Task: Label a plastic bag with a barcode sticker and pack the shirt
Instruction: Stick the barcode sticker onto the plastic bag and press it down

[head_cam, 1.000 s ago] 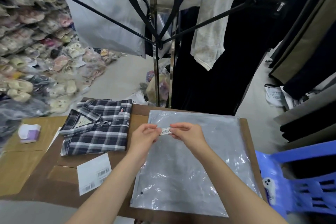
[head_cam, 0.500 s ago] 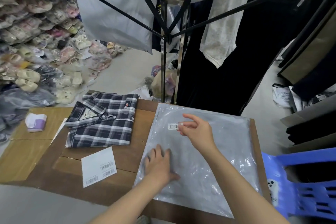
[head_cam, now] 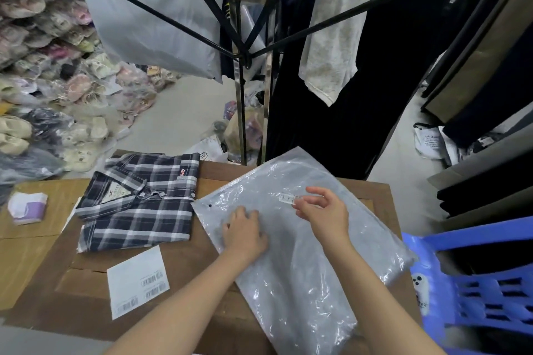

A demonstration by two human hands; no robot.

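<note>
A clear plastic bag (head_cam: 302, 262) lies at an angle on the brown cardboard table (head_cam: 184, 271). My left hand (head_cam: 243, 232) rests flat on the bag's left part, fingers spread. My right hand (head_cam: 323, 210) pinches the right end of a small white barcode sticker (head_cam: 286, 198), which lies on the bag's upper middle. A folded dark plaid shirt (head_cam: 141, 200) lies to the left of the bag. A white sticker sheet (head_cam: 138, 281) with several barcodes sits in front of the shirt.
A blue plastic chair (head_cam: 476, 282) stands at the right with a phone on it. Black hangers and hung garments on a rack (head_cam: 239, 66) rise just behind the table. A white and purple pad (head_cam: 27, 207) lies at the far left. Bagged shoes pile up beyond.
The bag has been turned at an angle on the table. My left hand left the sticker and went down flat on the bag. The sticker went from mid-air to the bag's surface.
</note>
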